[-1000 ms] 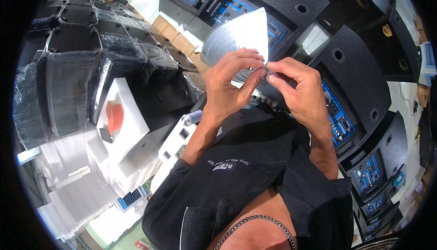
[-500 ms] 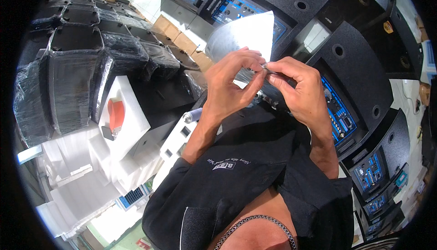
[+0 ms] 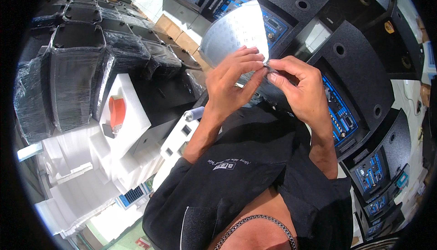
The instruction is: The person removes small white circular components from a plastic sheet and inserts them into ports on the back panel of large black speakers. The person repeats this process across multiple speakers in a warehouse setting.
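Note:
A pale, shiny sheet (image 3: 236, 29) with rows of faint grey marks curves upward in front of me, its narrow lower corner at my fingertips. My left hand (image 3: 232, 79) pinches that corner between thumb and forefinger, the other fingers lying along the sheet. Right beside it, my right hand (image 3: 296, 86) has thumb and index finger pressed together on the same corner. The fingertips of both hands almost touch. Exactly how the sheet's edge is folded between them is too small to tell.
Black speaker cabinets with blue control panels (image 3: 339, 113) stand to the right and ahead. On the left are rows of film-wrapped black boxes (image 3: 75, 77). White foam blocks (image 3: 129, 122), one holding an orange-red item (image 3: 116, 113), and a spray can (image 3: 194, 114) are near my left arm.
The sheet has tilted to the left and turned, so its marked face shows more. My left fingers have straightened somewhat along it. The right hand has barely moved.

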{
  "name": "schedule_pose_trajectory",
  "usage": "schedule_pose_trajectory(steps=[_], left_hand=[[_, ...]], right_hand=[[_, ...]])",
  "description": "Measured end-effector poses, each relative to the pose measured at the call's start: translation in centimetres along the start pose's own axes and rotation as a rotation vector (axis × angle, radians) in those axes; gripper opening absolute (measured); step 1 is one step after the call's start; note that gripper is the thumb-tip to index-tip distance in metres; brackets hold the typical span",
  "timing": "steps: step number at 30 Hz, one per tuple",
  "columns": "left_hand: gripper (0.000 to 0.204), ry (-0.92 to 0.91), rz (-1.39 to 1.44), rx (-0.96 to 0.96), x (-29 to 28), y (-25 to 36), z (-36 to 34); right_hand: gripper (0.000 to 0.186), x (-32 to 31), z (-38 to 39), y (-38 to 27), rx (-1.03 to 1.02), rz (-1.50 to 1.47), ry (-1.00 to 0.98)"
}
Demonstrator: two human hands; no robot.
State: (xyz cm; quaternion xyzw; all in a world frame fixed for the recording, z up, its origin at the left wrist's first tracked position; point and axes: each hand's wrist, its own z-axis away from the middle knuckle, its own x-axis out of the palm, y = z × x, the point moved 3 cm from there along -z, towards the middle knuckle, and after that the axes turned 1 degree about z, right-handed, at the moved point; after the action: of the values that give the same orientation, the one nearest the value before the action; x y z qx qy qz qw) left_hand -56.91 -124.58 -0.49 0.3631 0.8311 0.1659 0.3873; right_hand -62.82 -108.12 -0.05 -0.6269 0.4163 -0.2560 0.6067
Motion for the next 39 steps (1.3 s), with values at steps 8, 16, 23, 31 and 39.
schedule_pose_trajectory(steps=[8,16,23,31,39], left_hand=[[0.014,-0.048,-0.039,-0.052,0.5,-0.5,0.3],[0.011,-0.218,0.247,-0.43,0.1,-6.1,0.7],[0.022,-0.231,0.583,-0.907,-3.5,-19.0,0.6],[0.024,-0.415,0.341,-0.96,3.3,-43.2,3.4],[0.02,-0.365,0.055,-0.707,12.2,-49.2,6.5]], right_hand=[[0.022,0.5,-0.4,1.1,0.057,0.025,-0.008],[0.023,2.9,-3.1,4.9,0.241,0.021,-0.018],[0.022,7.4,-6.9,9.7,0.237,0.209,-0.258],[0.018,15.9,-8.1,13.4,0.238,0.331,-0.443],[0.016,17.3,-9.4,13.7,0.452,0.301,-0.333]])
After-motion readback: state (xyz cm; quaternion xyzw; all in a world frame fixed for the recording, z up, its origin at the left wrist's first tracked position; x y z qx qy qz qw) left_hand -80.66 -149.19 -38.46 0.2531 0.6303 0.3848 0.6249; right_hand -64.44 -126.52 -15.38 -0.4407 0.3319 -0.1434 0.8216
